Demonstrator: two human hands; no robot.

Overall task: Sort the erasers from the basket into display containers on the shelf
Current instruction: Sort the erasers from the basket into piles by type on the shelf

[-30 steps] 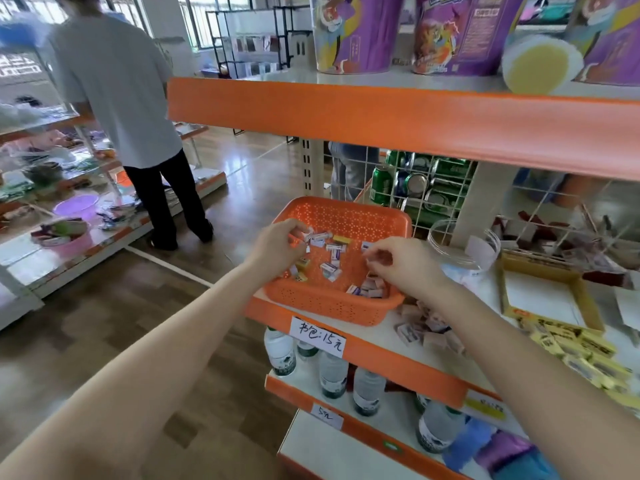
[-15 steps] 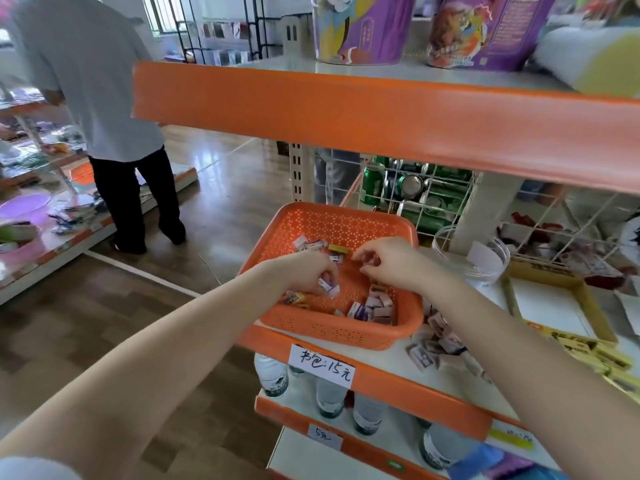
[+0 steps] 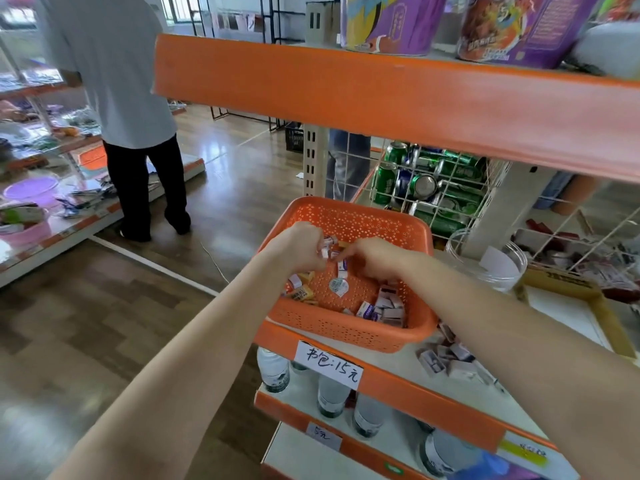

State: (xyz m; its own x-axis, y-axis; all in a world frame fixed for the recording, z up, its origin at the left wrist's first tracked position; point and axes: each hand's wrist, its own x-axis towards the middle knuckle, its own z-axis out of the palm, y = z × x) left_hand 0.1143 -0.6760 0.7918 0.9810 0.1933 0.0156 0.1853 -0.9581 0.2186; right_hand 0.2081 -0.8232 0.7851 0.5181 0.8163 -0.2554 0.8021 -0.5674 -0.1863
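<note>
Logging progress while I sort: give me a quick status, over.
Left hand grips erasers, right hand pinches one, both over the basket. More lie loose inside. Clear jar to the right, nothing blocking it.

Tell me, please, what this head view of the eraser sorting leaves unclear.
Head view, left hand: how many erasers it holds; its fingers cover them.
Head view, right hand: whether it pinches anything; fingertips hidden under the hand.
Head view, cardboard tray: near end, behind the right forearm.
</note>
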